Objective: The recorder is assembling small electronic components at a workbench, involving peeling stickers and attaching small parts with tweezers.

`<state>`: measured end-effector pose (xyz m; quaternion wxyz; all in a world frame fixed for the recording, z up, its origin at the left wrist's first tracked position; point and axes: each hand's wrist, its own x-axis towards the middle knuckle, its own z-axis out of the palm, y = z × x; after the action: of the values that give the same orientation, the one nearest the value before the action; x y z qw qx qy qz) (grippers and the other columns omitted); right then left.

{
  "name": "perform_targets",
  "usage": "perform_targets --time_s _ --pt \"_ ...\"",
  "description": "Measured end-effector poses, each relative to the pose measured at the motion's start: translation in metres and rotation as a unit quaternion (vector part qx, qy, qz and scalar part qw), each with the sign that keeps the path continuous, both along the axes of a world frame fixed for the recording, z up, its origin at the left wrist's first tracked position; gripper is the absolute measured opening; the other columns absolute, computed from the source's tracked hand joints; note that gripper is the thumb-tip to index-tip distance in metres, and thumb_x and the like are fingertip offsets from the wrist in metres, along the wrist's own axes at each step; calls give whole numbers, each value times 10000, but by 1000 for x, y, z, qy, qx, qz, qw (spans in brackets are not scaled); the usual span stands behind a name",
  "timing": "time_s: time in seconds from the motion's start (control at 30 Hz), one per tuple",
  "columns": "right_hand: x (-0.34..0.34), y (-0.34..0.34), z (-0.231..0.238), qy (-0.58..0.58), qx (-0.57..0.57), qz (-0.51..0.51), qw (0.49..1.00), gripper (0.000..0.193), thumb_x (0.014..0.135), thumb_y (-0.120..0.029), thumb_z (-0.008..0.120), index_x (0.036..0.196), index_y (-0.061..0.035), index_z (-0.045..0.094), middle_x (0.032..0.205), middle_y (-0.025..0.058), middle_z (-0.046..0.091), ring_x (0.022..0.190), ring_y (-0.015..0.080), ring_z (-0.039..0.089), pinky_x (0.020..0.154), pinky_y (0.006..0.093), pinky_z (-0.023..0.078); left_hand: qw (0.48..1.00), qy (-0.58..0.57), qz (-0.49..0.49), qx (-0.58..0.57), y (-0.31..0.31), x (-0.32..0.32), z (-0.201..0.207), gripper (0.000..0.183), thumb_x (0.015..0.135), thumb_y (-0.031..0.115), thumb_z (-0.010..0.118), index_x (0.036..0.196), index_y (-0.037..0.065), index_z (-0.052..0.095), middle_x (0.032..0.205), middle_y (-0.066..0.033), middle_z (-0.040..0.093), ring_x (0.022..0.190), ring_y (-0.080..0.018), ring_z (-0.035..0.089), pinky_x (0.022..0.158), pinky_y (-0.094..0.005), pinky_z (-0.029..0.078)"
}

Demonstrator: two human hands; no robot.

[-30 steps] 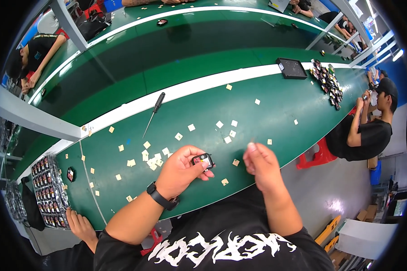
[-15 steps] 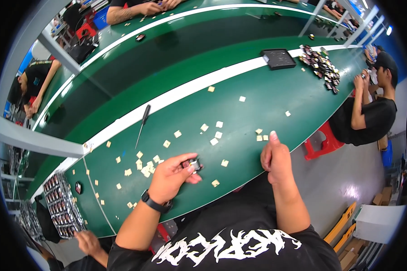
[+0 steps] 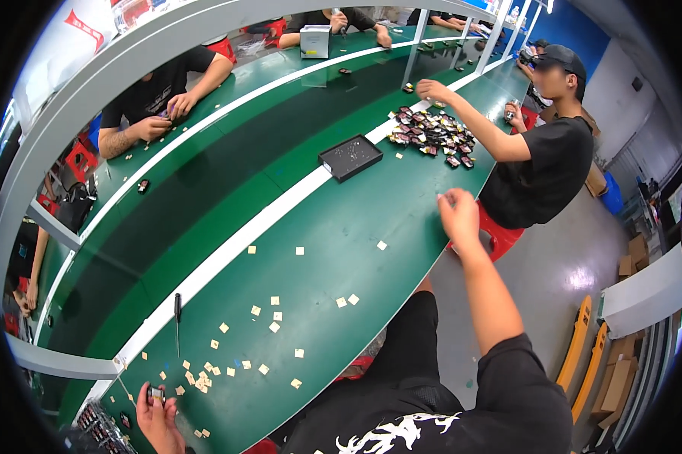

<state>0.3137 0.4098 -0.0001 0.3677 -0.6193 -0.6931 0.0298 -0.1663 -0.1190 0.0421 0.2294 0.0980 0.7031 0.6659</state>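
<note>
My left hand point(image 3: 159, 427), low at the left end of the green table point(image 3: 341, 265), grips a small dark module with a pale face point(image 3: 156, 394) between thumb and fingers. Stretched forward at the table's right edge, my right hand point(image 3: 460, 216) has loosely bent fingers, and nothing shows in them. Beyond it lies a heap of small dark modules point(image 3: 431, 130). Several small cream squares point(image 3: 201, 378) are scattered over the table near my left hand. A thin black-handled screwdriver point(image 3: 177, 306) lies by the white strip.
A black tray point(image 3: 351, 157) sits across the white strip point(image 3: 227, 261), left of the heap. A co-worker point(image 3: 545, 151) on the right reaches over the heap. Other people work across the table. Packed modules in trays point(image 3: 102, 427) stand at lower left. A grey post point(image 3: 68, 363) crosses the left side.
The view has swung right. My left hand has moved left along the table with the module; my right hand has reached forward towards the heap. The co-worker's arm now extends over the heap.
</note>
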Motion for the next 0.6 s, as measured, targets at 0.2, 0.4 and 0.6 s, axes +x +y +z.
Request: perform_targets --time_s 0.2,0.4,0.6 --pt "54 126 -11 -149 -44 -47 987 443 922 -396 661 1226 -73 669 1264 228 621 1155 431 616 981 513 503 998 7 -56 19 19 74 68 549 963 51 610 1472 -72 443 1290 -291 634 909 -255 747 795 -297 622" --pt "77 188 -33 -255 35 -32 966 503 993 -442 575 1161 18 690 1032 290 711 1026 457 677 878 541 522 972 11 -211 106 42 118 117 520 966 -70 501 1484 -69 456 1319 -269 622 1065 -297 718 935 -355 595" --pt "-10 103 17 -251 65 22 965 344 949 -252 592 1079 32 738 1075 223 735 946 417 684 878 496 553 973 98 -204 51 19 122 127 543 936 -92 471 1478 -61 473 1284 -270 651 1054 -301 728 936 -359 600"
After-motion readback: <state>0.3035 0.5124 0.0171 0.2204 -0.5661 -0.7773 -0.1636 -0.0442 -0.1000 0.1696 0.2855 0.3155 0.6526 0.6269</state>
